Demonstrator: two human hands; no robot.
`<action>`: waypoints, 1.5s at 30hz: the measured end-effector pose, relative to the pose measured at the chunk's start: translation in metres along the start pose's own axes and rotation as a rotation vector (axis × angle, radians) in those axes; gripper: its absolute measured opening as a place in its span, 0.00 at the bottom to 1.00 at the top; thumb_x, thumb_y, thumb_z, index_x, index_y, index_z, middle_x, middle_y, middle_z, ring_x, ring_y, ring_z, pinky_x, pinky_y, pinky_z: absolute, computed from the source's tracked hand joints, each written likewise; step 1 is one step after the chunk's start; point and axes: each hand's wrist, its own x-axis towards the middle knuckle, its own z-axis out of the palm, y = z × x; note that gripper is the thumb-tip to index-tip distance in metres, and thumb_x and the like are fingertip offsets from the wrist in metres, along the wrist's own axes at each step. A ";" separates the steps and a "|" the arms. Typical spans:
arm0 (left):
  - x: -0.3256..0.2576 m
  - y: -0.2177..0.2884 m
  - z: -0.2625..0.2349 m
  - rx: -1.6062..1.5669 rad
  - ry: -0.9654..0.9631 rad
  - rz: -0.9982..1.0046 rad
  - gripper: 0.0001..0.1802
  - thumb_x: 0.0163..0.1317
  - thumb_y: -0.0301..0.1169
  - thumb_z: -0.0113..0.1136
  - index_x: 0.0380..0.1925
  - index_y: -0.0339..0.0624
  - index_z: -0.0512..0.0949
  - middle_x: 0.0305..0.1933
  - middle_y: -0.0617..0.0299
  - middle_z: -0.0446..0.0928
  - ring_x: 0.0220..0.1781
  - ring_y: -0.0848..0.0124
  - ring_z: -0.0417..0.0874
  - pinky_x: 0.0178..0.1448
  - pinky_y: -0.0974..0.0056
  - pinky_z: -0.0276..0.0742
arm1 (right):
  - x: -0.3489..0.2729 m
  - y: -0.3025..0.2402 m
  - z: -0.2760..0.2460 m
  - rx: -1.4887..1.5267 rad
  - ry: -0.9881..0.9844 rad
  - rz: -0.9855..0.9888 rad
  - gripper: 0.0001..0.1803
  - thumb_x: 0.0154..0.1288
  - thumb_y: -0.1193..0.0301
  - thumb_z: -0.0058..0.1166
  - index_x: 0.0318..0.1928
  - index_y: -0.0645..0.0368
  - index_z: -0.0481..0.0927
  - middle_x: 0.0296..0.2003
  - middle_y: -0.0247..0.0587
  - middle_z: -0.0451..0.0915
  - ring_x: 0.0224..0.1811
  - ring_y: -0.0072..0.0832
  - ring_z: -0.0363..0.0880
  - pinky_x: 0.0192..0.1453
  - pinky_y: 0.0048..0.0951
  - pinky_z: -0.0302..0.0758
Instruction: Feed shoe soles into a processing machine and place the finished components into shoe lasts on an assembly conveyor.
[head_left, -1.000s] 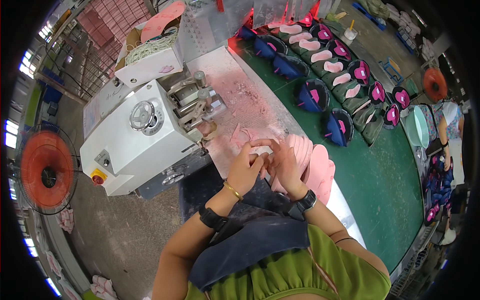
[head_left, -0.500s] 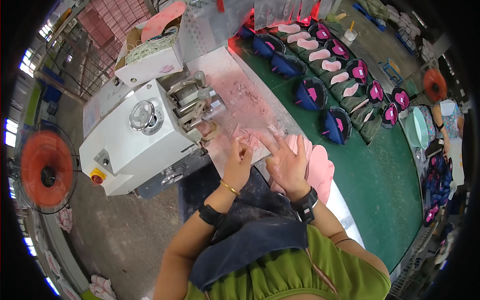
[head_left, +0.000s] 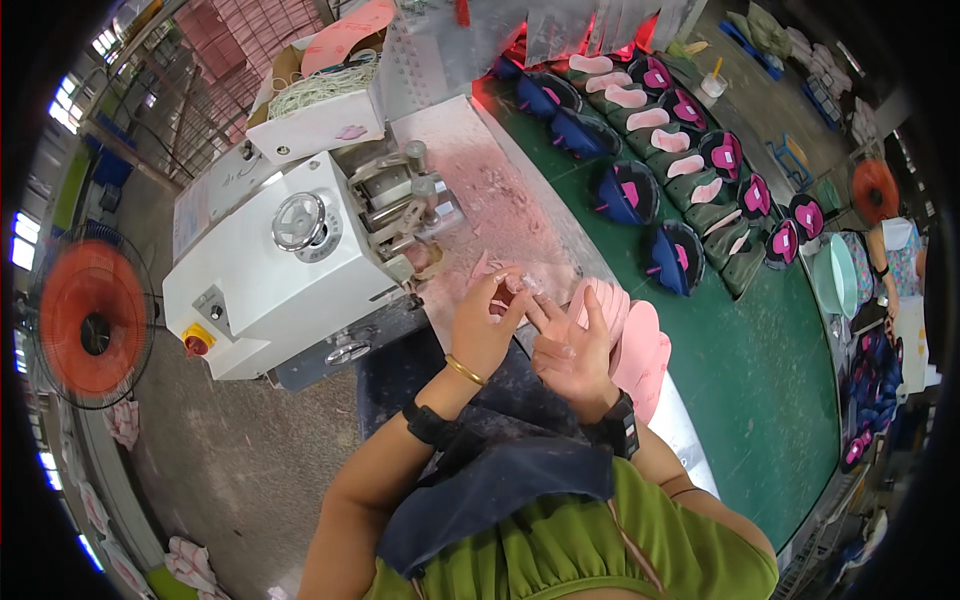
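My left hand (head_left: 482, 330) has thumb and forefinger bent into a ring, closed at the tips of my right hand's outstretched fingers. A small whitish wrap, perhaps tape, shows at that fingertip; what the left fingers pinch is too small to make out. Palm up, my right hand (head_left: 578, 360) has its thumb and forefinger stretched out and the other fingers partly bent, with nothing in the palm. Just beyond and right of it lies a stack of pink insole-shaped pieces (head_left: 640, 345), partly hidden by the hand. Pink scraps lie on the dusty worktop (head_left: 490, 190) ahead of both hands.
A white machine (head_left: 275, 260) with a handwheel and metal rollers stands at left. Behind it sits a box of string (head_left: 320, 100). Rows of blue and pink shoe uppers (head_left: 675, 255) and pink insoles occupy the green table (head_left: 750, 370). A fan (head_left: 90, 320) stands far left; a co-worker's arm shows right.
My left thumb and forefinger have moved up and right to meet the right hand's fingertips. The right hand has shifted slightly down, and the view has turned a little.
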 end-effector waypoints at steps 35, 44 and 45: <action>-0.013 -0.005 -0.028 -0.349 -0.025 -0.520 0.15 0.73 0.38 0.50 0.43 0.36 0.77 0.36 0.62 0.80 0.33 0.77 0.80 0.34 0.76 0.74 | -0.001 0.014 0.013 -0.034 0.058 -0.090 0.39 0.70 0.37 0.31 0.69 0.51 0.61 0.72 0.44 0.59 0.22 0.24 0.65 0.24 0.23 0.63; -0.025 -0.002 -0.007 -0.111 0.013 -0.173 0.18 0.71 0.35 0.53 0.52 0.32 0.77 0.41 0.52 0.84 0.39 0.69 0.85 0.42 0.68 0.79 | 0.005 0.023 0.020 -0.036 0.079 -0.105 0.37 0.72 0.39 0.32 0.68 0.52 0.60 0.73 0.35 0.58 0.23 0.25 0.65 0.24 0.24 0.63; -0.025 0.000 -0.009 -0.028 -0.037 -0.194 0.16 0.70 0.35 0.54 0.48 0.32 0.78 0.36 0.51 0.83 0.36 0.69 0.85 0.40 0.67 0.78 | 0.005 0.023 0.019 -0.020 0.071 -0.106 0.37 0.72 0.39 0.32 0.68 0.52 0.59 0.73 0.33 0.58 0.23 0.25 0.65 0.24 0.24 0.63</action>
